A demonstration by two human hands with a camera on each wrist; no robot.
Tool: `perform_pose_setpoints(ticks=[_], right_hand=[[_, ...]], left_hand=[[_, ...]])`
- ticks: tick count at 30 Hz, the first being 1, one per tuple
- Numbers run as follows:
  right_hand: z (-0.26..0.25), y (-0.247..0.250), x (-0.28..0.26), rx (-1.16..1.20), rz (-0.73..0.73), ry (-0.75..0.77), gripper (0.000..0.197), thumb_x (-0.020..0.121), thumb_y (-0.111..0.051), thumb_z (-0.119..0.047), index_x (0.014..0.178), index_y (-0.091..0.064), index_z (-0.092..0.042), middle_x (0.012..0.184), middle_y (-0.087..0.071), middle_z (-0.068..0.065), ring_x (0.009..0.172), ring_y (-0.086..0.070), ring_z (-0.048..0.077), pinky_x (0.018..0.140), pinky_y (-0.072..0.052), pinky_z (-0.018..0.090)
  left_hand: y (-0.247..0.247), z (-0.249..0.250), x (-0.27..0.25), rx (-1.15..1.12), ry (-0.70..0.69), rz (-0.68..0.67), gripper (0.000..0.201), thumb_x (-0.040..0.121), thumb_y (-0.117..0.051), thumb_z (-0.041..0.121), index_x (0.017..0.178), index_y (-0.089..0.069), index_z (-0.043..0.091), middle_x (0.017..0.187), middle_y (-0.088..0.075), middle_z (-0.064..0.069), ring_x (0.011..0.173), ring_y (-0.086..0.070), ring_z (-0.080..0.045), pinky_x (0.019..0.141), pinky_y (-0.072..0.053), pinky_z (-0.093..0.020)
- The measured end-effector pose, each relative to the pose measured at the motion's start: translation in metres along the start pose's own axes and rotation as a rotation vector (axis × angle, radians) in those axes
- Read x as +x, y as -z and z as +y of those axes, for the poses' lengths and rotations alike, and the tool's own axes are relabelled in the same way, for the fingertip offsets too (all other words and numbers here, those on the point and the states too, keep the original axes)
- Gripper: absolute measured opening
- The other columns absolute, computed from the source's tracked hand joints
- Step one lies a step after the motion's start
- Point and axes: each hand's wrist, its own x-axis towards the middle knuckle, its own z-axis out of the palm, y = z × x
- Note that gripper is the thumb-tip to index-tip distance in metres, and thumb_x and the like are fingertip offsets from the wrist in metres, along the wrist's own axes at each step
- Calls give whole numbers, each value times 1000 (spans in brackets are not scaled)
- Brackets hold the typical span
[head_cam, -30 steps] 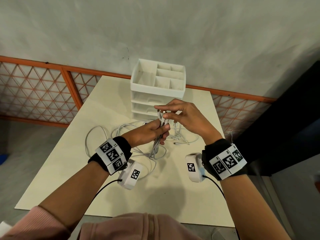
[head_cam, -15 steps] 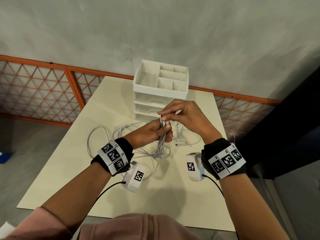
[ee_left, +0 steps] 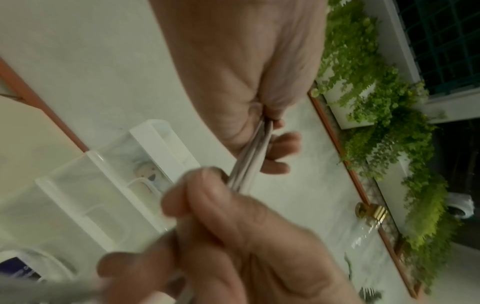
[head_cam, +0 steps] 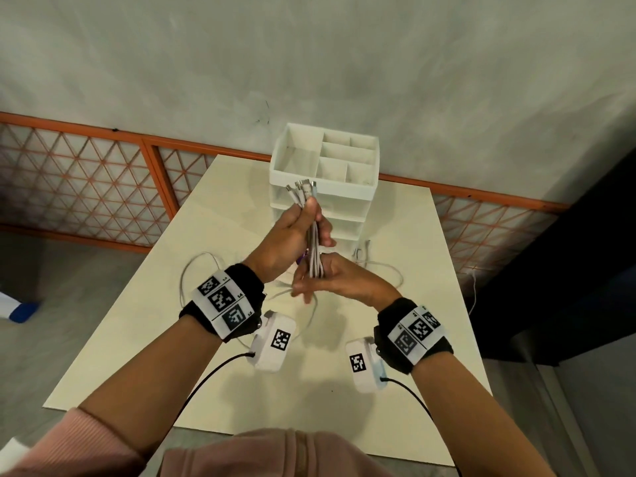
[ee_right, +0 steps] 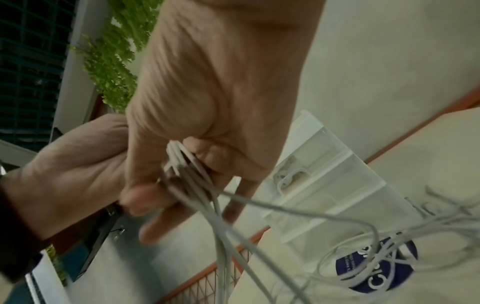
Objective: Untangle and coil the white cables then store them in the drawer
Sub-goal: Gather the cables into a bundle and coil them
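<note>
My left hand (head_cam: 311, 223) is raised above the cream table (head_cam: 309, 411) and grips a bundle of white cables (head_cam: 315, 259) near their plugs (head_cam: 303, 189), which stick up out of the fist. Just below it, my right hand (head_cam: 309, 285) holds the same bundle, fingers curled round the strands (ee_right: 182, 164). In the left wrist view the cables (ee_left: 250, 162) run taut between both hands. Below my right hand the strands (ee_right: 221, 216) hang loose and trail to the table. The white drawer unit (head_cam: 347, 215) stands right behind my hands, its drawers closed.
Loose white cable loops lie on the table to the left (head_cam: 192, 270) and right (head_cam: 385, 266) of my hands. The unit's top tray (head_cam: 299, 160) has open compartments. An orange lattice railing (head_cam: 86, 187) and a grey wall stand behind the table.
My left hand has lifted the cable ends up in front of the drawer unit. My right hand has dropped from above the bundle to below my left hand.
</note>
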Motion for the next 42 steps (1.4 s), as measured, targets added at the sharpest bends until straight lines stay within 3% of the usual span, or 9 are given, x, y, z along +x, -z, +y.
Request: perform_pose_setpoints(ticks=[3, 7, 11, 14, 19, 23, 33, 36, 42], right_hand=[[-2, 7, 0, -18, 84, -37, 28, 90, -62, -24, 64, -60, -13, 46, -55, -4, 56, -62, 12, 67, -48, 19], [9, 24, -7, -223, 45, -159, 42, 90, -60, -36, 54, -64, -15, 48, -63, -6, 49, -58, 2, 56, -40, 7], [36, 41, -20, -229, 174, -232, 51, 87, -63, -39, 37, -60, -28, 47, -55, 3, 57, -64, 14, 62, -45, 18], [35, 51, -21, -195, 346, -204, 48, 83, -69, -33, 38, -56, -28, 37, -41, -11, 41, -41, 9, 49, -32, 25], [5, 54, -17, -394, 378, -60, 32, 79, -72, -15, 51, -59, -25, 40, -46, -12, 38, -39, 1, 47, -29, 20], [-18, 54, -13, -449, 392, 29, 31, 78, -69, -9, 51, -57, -20, 42, -47, -11, 40, -40, 0, 48, -30, 20], [48, 72, -22, -147, 330, -143, 29, 82, -70, -31, 62, -62, -12, 54, -63, 0, 52, -56, 13, 61, -44, 21], [60, 80, -27, -140, 357, -141, 25, 85, -67, -29, 67, -63, -12, 60, -64, 2, 60, -62, 9, 70, -45, 21], [31, 96, -31, -91, 534, -60, 37, 86, -60, -41, 61, -56, -14, 48, -48, -5, 45, -44, 6, 56, -38, 21]], left_hand=[[10, 6, 0, -138, -27, 64, 37, 103, -23, 30, 74, -40, 16, 53, -36, 12, 47, -33, -6, 53, -39, -19], [29, 20, -4, -143, -120, 166, 36, 103, -23, 31, 73, -38, 18, 53, -28, 13, 45, -24, -4, 45, -25, -17], [52, 40, -13, -47, -176, 218, 37, 101, -31, 34, 66, -30, 23, 52, -23, 13, 47, -13, -8, 44, -15, -22], [52, 31, -24, 311, -139, 263, 46, 87, -64, 33, 55, -33, 19, 47, -23, 8, 42, -16, -11, 41, -18, -22], [38, 0, -30, 733, 130, -52, 34, 58, -88, 32, 65, -58, 16, 40, -28, 11, 39, -23, -7, 42, -19, -20], [16, -12, -27, 845, 85, -86, 45, 78, -75, 25, 46, -43, 25, 32, -44, 12, 34, -41, 1, 43, -28, -12], [39, 25, -5, 638, -259, 403, 34, 88, -63, 16, 56, -51, 20, 49, -48, 11, 42, -43, 2, 47, -32, -10], [58, 18, -2, 511, -225, 536, 24, 88, -63, 18, 71, -63, 1, 59, -57, -3, 57, -48, -11, 58, -39, -23], [89, -17, -6, 586, 65, 688, 26, 87, -64, 21, 66, -57, 8, 56, -49, -4, 47, -48, -3, 53, -34, -25]])
